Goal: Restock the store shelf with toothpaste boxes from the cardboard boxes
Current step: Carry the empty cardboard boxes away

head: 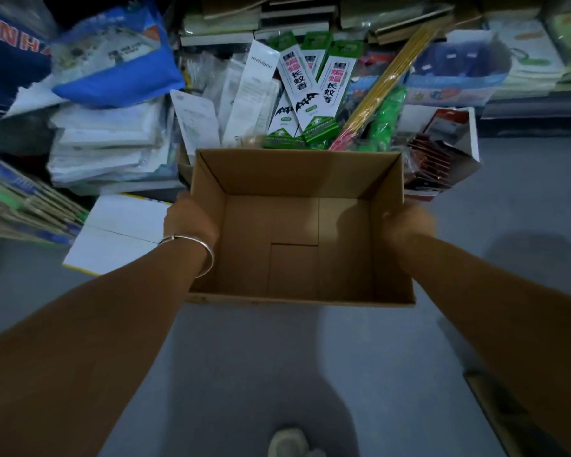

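While the person stands on the grey floor (244, 357), the left hand (190, 219) and right hand (406, 225) grip opposite walls of an open cardboard box (294, 258), held before piled goods; no toothpaste boxes inside.

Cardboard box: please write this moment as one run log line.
cardboard box: open, empty, held above floor | left hand: grips left wall | right hand: grips right wall | behind: green-and-white bat-printed boxes

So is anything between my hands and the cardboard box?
No. The left hand and right hand already hold opposite sides of the empty cardboard box; nothing lies between them and its walls.
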Tool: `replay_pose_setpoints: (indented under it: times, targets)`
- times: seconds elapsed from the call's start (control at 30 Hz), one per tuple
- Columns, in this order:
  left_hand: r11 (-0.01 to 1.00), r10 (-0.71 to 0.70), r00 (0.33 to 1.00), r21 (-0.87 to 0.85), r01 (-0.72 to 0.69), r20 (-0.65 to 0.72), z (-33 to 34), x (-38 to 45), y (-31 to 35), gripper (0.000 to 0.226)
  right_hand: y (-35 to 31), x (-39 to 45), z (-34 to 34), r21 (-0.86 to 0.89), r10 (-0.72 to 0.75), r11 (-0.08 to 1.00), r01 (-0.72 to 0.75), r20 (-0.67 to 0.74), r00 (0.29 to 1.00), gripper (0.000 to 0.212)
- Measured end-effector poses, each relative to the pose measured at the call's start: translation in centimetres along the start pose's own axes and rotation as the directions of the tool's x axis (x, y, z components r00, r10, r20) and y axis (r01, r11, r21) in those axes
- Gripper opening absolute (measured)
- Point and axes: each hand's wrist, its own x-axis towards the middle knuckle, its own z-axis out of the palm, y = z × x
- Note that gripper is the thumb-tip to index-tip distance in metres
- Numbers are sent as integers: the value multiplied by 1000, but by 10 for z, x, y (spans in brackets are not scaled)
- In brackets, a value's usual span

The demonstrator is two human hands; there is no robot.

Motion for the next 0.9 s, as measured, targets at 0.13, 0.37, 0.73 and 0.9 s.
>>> replay_pose_setpoints:
  times: [0.13, 0.37, 0.73, 0.9]
  targets:
    - [1000, -19, 1000, 12, 19, 10, 16, 15, -7, 36, -5, 11, 9, 6, -2, 1000, 2, -20, 1000, 27]
    - [999, -36, 999, 29, 35, 36, 20, 21, -9, 43, -6, 10, 13, -11, -4, 1000, 4, -40, 999, 27]
    - [992, 61, 997, 108, -66, 46, -24, -6, 2, 60, -39, -28, -15, -215, -274, 944, 251, -83, 958, 46]
    - [982, 169, 986, 80, -169, 12, -84, -39, 11, 62, -80, -81, -40, -503, -549, 717, 483, 21, 836, 49]
